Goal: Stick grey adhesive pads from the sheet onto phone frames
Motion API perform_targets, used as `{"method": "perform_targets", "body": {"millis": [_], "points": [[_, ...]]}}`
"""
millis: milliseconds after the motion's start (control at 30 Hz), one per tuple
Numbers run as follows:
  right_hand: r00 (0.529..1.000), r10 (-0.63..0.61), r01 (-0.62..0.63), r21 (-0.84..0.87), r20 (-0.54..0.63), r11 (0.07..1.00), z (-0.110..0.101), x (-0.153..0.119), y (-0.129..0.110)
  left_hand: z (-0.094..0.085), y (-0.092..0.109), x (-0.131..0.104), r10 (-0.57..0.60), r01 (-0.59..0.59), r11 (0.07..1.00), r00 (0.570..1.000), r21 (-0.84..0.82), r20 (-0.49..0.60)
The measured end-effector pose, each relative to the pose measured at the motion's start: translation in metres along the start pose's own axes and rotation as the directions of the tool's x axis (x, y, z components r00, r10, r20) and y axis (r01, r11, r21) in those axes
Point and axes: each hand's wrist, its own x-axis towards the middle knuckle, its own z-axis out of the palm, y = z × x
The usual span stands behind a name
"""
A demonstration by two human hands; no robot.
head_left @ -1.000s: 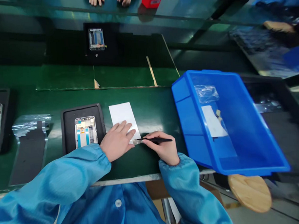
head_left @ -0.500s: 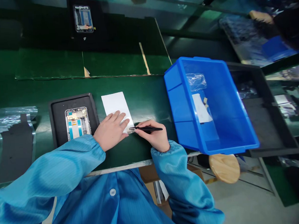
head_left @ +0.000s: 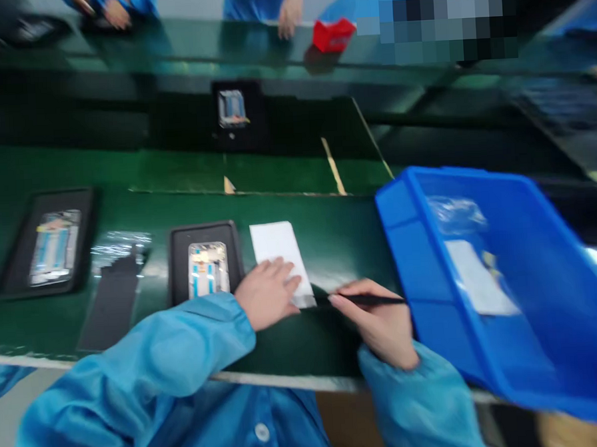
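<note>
Two hands near the green counter's point(head_left: 329, 242) front edge — left hand point(head_left: 266, 300) flat on smooth white sheet point(head_left: 278, 250), right hand point(head_left: 378, 323) pinching thin black tweezers point(head_left: 372, 301), tips blurred.

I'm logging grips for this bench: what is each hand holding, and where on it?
The right hand pinches black tweezers near the tip end. The left hand holds nothing; it presses flat on the white sheet's near end.

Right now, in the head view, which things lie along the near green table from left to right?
Black tray with a phone frame → dark strip → second black tray → white sheet under left hand → right hand holding black tweezers → blue bin.
</note>
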Motion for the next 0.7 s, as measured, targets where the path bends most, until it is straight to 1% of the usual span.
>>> {"method": "perform_targets", "body": {"millis": [33,100,167,200,233,267,333,367,400,467,567,633,700], "points": [[1.0,-0.009,0.009,-0.003,-0.002,1.0,0.0,0.005,-0.001,-0.006,-0.002,-0.001,0.003,-0.002,1.0,1.0,0.021,-0.011],[0.997,-0.044,0.046,0.037,-0.064,0.998,0.008,0.016,-0.004,-0.023,-0.01,-0.007,-0.015,0.016,1.0,0.998,0.003,-0.063],[0.997,-0.052,0.058,0.103,-0.053,0.993,0.025,0.025,-0.016,-0.047,-0.019,-0.024,-0.103,0.087,0.988,0.986,-0.127,-0.127],[0.997,-0.068,0.072,0.131,-0.04,0.989,0.036,0.027,-0.026,-0.06,-0.023,-0.035,-0.181,0.145,0.963,0.972,-0.228,-0.148],[0.996,-0.086,0.086,0.15,-0.011,0.985,0.047,0.027,-0.038,-0.071,-0.027,-0.048,-0.276,0.212,0.915,0.949,-0.343,-0.149],[0.995,-0.1,0.097,0.155,0.011,0.983,0.059,0.027,-0.051,-0.081,-0.032,-0.061,-0.378,0.282,0.84,0.917,-0.464,-0.127],[0.991,-0.114,0.098,0.202,0.072,0.975,0.084,0.025,-0.075,-0.092,-0.045,-0.084,-0.548,0.398,0.631,0.836,-0.666,-0.02],[0.988,-0.11,0.082,0.236,0.11,0.968,0.096,0.024,-0.085,-0.093,-0.051,-0.093,-0.594,0.43,0.531,0.803,-0.73,0.041],[0.983,-0.098,0.055,0.261,0.154,0.964,0.107,0.024,-0.093,-0.093,-0.057,-0.101,-0.619,0.441,0.45,0.781,-0.776,0.085],[0.973,-0.074,0.007,0.294,0.217,0.956,0.124,0.024,-0.101,-0.089,-0.066,-0.111,-0.63,0.436,0.346,0.764,-0.831,0.138],[0.963,-0.049,-0.034,0.301,0.265,0.953,0.137,0.02,-0.106,-0.085,-0.07,-0.119,-0.616,0.422,0.272,0.767,-0.865,0.181],[0.961,-0.044,-0.042,0.301,0.273,0.953,0.141,0.018,-0.105,-0.085,-0.07,-0.121,-0.611,0.42,0.245,0.767,-0.874,0.197],[0.963,-0.037,-0.048,0.305,0.267,0.951,0.143,0.017,-0.104,-0.086,-0.07,-0.122,-0.624,0.416,0.237,0.758,-0.878,0.192]]}}
